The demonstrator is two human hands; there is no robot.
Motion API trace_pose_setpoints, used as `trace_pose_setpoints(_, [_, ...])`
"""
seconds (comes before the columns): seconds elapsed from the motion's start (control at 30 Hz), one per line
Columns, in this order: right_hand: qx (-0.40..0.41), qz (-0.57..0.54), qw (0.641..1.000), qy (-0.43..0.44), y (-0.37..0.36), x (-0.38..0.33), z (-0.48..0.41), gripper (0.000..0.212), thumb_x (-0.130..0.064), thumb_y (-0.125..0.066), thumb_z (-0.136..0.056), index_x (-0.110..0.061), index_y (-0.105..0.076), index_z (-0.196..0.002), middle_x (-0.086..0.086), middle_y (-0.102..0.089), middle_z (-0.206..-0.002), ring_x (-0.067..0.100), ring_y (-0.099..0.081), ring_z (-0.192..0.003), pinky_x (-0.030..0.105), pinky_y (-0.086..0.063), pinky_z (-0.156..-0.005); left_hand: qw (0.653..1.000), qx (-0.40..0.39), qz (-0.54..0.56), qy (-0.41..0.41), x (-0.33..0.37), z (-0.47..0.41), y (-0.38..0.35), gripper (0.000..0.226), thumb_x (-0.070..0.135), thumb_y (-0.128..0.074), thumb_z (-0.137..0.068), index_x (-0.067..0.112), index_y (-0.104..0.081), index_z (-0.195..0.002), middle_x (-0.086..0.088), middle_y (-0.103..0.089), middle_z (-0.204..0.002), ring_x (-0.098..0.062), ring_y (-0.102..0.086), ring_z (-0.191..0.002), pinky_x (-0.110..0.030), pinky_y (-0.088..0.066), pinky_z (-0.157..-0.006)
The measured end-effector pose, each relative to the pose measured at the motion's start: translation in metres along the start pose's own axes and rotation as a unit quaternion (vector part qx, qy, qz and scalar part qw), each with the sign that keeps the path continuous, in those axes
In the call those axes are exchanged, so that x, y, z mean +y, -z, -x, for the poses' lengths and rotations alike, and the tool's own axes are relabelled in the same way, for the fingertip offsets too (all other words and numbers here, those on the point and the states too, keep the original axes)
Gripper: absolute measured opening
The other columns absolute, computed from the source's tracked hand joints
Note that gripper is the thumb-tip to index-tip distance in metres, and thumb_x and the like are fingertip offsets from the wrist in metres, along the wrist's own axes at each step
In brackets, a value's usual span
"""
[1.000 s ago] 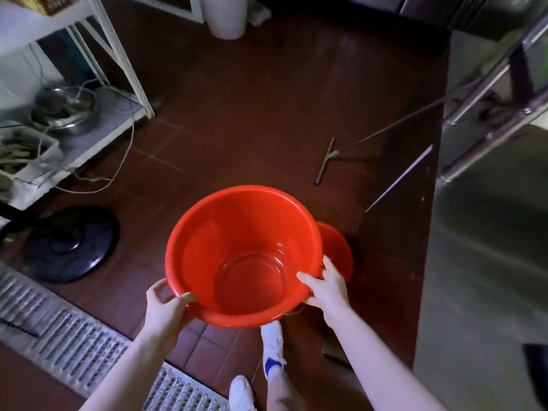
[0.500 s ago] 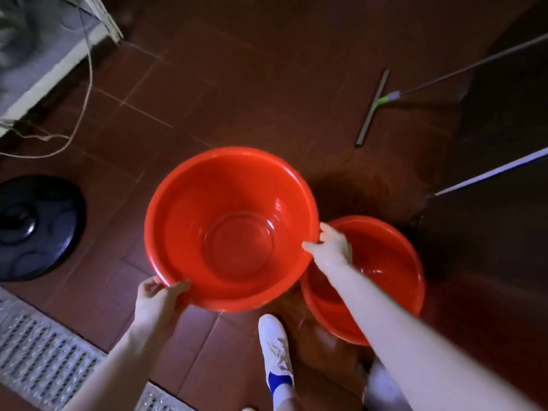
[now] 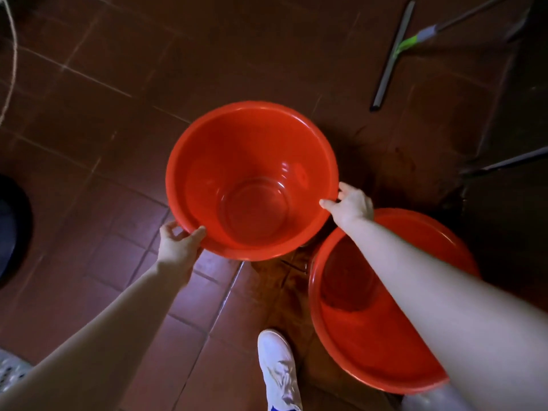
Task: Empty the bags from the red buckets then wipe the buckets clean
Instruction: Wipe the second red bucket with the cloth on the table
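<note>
While the left hand (image 3: 178,247) and right hand (image 3: 351,206) each pinch its rim, the empty red bucket (image 3: 207,173) is held mouth-up at centre.
Thumbs inside, fingers (image 3: 169,231) curled outside; second red bucket (image 3: 370,345) on tile floor (image 3: 103,143) near right; squeegee (image 3: 391,54) far right.

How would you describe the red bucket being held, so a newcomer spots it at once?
Over the brown tiled floor, look down-left from the squeegee lying at top right. Two red buckets show there; it is the upper-left bucket, empty inside. Unlike the lower-right bucket, it has the left hand and the right hand gripping its rim.
</note>
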State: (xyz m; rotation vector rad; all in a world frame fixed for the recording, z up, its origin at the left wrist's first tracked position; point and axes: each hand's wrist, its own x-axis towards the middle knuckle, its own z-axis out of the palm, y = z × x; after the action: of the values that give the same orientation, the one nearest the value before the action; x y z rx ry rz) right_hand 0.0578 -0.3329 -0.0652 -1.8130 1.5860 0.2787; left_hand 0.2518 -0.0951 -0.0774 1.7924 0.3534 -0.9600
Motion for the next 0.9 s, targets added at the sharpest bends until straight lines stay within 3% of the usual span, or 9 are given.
trace_pose_setpoints(0.2, [-0.009,0.086,0.991,0.101,0.012,0.051,0.02,0.062,-0.031,-0.067,-0.09,-0.015,-0.043,-0.145,0.016,-0.054,-0.137,0.033,-0.045,-0.13,0.037,-0.034,-0.109,0.99,-0.053,-0.128,0.032,-0.021,0.018,-0.012,0.06,0.015,-0.054,-0.099,0.034,-0.025,-0.148,0.002,-0.056,-0.1,-0.023,-0.05,-0.102,-0.033,-0.039,-0.075])
trace_pose_setpoints(0.27, [0.024,0.09,0.987,0.132,0.023,0.075,0.037,0.063,-0.028,-0.067,-0.089,-0.016,-0.043,-0.146,0.013,-0.049,-0.145,0.029,-0.041,-0.136,0.036,-0.03,-0.113,0.988,-0.022,-0.144,0.05,-0.033,0.035,-0.022,0.068,0.024,-0.057,-0.098,0.031,-0.016,-0.153,-0.001,-0.054,-0.11,-0.022,-0.052,-0.103,-0.037,-0.041,-0.089])
trace_pose_setpoints(0.33, [0.062,0.112,0.982,0.138,0.034,0.107,0.053,0.062,-0.026,-0.068,-0.088,-0.017,-0.044,-0.145,0.007,-0.045,-0.149,0.025,-0.039,-0.138,0.036,-0.028,-0.114,0.987,-0.005,-0.14,0.077,-0.053,0.058,-0.03,0.059,0.021,-0.052,-0.1,0.018,-0.024,-0.152,-0.007,-0.054,-0.113,-0.023,-0.058,-0.093,-0.037,-0.043,-0.084])
trace_pose_setpoints(0.4, [0.078,0.132,0.984,0.085,0.046,0.143,0.067,0.065,-0.028,-0.068,-0.088,-0.02,-0.041,-0.146,0.004,-0.041,-0.151,0.025,-0.038,-0.139,0.037,-0.028,-0.114,0.981,-0.05,-0.157,0.103,-0.079,0.08,-0.04,0.04,0.015,-0.052,-0.1,0.009,-0.044,-0.138,-0.008,-0.059,-0.107,-0.019,-0.059,-0.082,-0.032,-0.043,-0.07])
trace_pose_setpoints(0.53, [0.041,0.168,0.983,-0.068,0.07,0.218,0.091,0.08,-0.035,-0.07,-0.086,-0.028,-0.025,-0.152,0.007,-0.025,-0.159,0.03,-0.033,-0.14,0.045,-0.034,-0.111,0.958,-0.154,-0.21,0.118,-0.123,0.12,-0.086,0.03,0.012,-0.076,-0.079,0.016,-0.061,-0.104,-0.004,-0.069,-0.094,-0.021,-0.061,-0.079,-0.028,-0.05,-0.062])
trace_pose_setpoints(0.6, [0.022,0.157,0.98,-0.118,0.078,0.246,0.098,0.084,-0.031,-0.07,-0.086,-0.03,-0.019,-0.153,0.01,-0.017,-0.16,0.034,-0.03,-0.141,0.047,-0.034,-0.112,0.949,-0.175,-0.239,0.104,-0.142,0.134,-0.108,0.041,0.016,-0.077,-0.066,0.021,-0.056,-0.101,0.004,-0.071,-0.078,-0.016,-0.063,-0.07,-0.027,-0.05,-0.055])
trace_pose_setpoints(0.67, [0.008,0.112,0.983,-0.147,0.079,0.263,0.099,0.084,-0.024,-0.069,-0.087,-0.032,-0.018,-0.153,0.014,-0.019,-0.158,0.036,-0.034,-0.138,0.047,-0.037,-0.11,0.94,-0.156,-0.289,0.096,-0.153,0.142,-0.117,0.048,0.024,-0.073,-0.064,0.032,-0.044,-0.102,-0.001,-0.067,-0.085,-0.02,-0.064,-0.076,-0.036,-0.054,-0.064])
trace_pose_setpoints(0.77, [0.022,0.062,0.989,-0.136,0.071,0.273,0.098,0.075,-0.013,-0.068,-0.086,-0.032,-0.029,-0.147,0.014,-0.042,-0.142,0.034,-0.053,-0.12,0.044,-0.047,-0.096,0.93,-0.115,-0.342,0.066,-0.164,0.139,-0.12,0.042,0.016,-0.069,-0.075,0.033,-0.036,-0.095,-0.012,-0.061,-0.088,-0.035,-0.06,-0.075,-0.051,-0.055,-0.073])
trace_pose_setpoints(0.9, [0.081,0.004,0.988,-0.135,0.066,0.272,0.105,0.056,-0.003,-0.067,-0.083,-0.028,-0.045,-0.129,0.015,-0.05,-0.125,0.033,-0.057,-0.106,0.04,-0.05,-0.084,0.939,-0.116,-0.315,0.077,-0.163,0.13,-0.112,0.043,-0.003,-0.065,-0.081,0.028,-0.038,-0.092,-0.015,-0.057,-0.098,-0.034,-0.064,-0.075,-0.037,-0.057,-0.051])
